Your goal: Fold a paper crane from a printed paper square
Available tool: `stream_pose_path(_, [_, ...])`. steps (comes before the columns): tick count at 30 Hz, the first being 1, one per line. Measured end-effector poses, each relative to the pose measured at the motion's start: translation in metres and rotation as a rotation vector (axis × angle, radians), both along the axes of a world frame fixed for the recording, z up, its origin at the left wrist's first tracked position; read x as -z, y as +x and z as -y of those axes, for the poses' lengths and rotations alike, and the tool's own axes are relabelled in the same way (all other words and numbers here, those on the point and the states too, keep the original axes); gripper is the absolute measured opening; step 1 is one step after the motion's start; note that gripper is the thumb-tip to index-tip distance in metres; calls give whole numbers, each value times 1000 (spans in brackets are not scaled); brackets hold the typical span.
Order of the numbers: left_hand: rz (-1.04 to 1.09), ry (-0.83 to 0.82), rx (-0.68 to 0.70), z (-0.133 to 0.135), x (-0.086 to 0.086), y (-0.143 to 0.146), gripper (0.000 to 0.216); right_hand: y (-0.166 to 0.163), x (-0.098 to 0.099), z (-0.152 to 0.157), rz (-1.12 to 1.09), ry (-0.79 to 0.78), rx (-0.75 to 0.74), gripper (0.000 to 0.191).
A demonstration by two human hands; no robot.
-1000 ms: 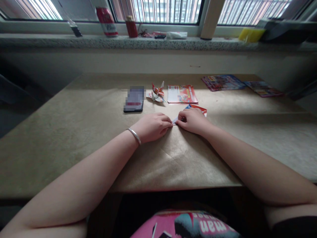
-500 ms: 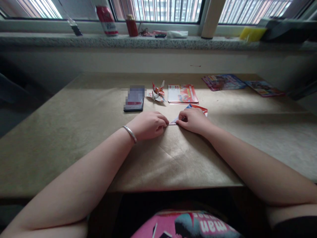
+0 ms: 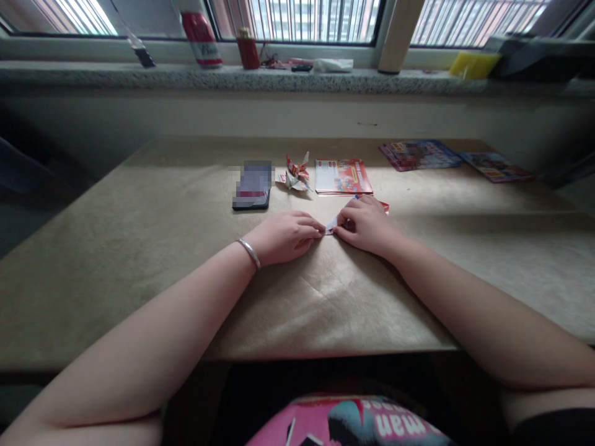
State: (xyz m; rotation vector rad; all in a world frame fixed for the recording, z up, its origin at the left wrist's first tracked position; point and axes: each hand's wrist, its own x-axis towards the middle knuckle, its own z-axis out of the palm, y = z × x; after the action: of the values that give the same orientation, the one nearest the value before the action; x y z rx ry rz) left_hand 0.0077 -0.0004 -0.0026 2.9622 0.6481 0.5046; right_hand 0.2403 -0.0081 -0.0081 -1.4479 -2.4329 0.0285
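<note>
A small piece of folded paper [image 3: 330, 227], white with red and blue printed parts, lies on the table between my two hands. My left hand [image 3: 294, 237] is closed, its fingertips pinching the paper's left end. On the other side my right hand [image 3: 367, 224] is closed too, with thumb and index finger pressed on the paper and the palm covering most of it. A red corner shows past the knuckles. Just beyond the hands lie a folded paper crane [image 3: 296, 173] and a stack of printed paper sheets [image 3: 344, 176].
A phone [image 3: 252, 186] lies left of the crane. Colourful booklets [image 3: 421, 155] rest at the far right of the table [image 3: 139, 266]. On the windowsill [image 3: 279, 79] stand a red can [image 3: 201, 38], a red bottle [image 3: 248, 49] and a yellow object [image 3: 474, 64].
My left hand has slid right along the paper's lower edge, closer to my right hand. The right hand has shifted slightly and covers more of the paper.
</note>
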Motion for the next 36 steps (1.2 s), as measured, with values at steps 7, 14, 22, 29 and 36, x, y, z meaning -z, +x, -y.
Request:
stream_pose_path(7, [-109, 51, -35, 9, -9, 8, 24, 22, -1, -2, 31, 28, 57, 22])
stream_pose_path(14, [-140, 129, -40, 16, -14, 11, 21, 16, 9, -11, -122, 21, 66, 18])
stream_pose_path(22, [-155, 73, -38, 12, -5, 9, 26, 14, 11, -13, -151, 18, 85, 18])
stream_pose_path(29, [-87, 27, 5, 10, -1, 12, 24, 26, 9, -15, -226, -96, 187, 26])
stream_pose_path(36, [-143, 91, -44, 14, -2, 18, 33, 26, 11, -18, -261, -158, 243, 16])
